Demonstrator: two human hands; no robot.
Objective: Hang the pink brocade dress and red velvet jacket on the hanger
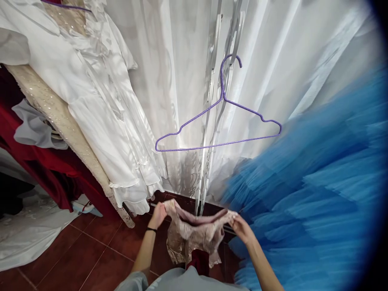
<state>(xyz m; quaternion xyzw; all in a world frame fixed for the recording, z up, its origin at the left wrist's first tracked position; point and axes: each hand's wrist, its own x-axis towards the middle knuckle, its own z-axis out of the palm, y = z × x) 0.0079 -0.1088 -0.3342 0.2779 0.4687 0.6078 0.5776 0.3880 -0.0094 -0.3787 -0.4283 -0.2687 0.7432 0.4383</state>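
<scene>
A pinkish-gold, shiny dress (200, 232) is stretched between my two hands, low in front of my body. Its neckline faces up, showing a pink lining, and a dark red part shows below the bodice. At its left shoulder my left hand (158, 214) is closed on the fabric, a black band on the wrist. The opposite shoulder is pinched by my right hand (241, 227). Above and ahead, apart from both hands, a purple hanger (222, 97) hangs bare by its hook from a metal stand (209, 121).
White dresses (103, 101), a beige sequined garment (60, 117) and dark red cloth (60, 165) hang at the left. A large blue tulle skirt (315, 190) fills the right side. White curtains (157, 60) stand behind the metal stand. Red-brown tiles (91, 250) cover the floor.
</scene>
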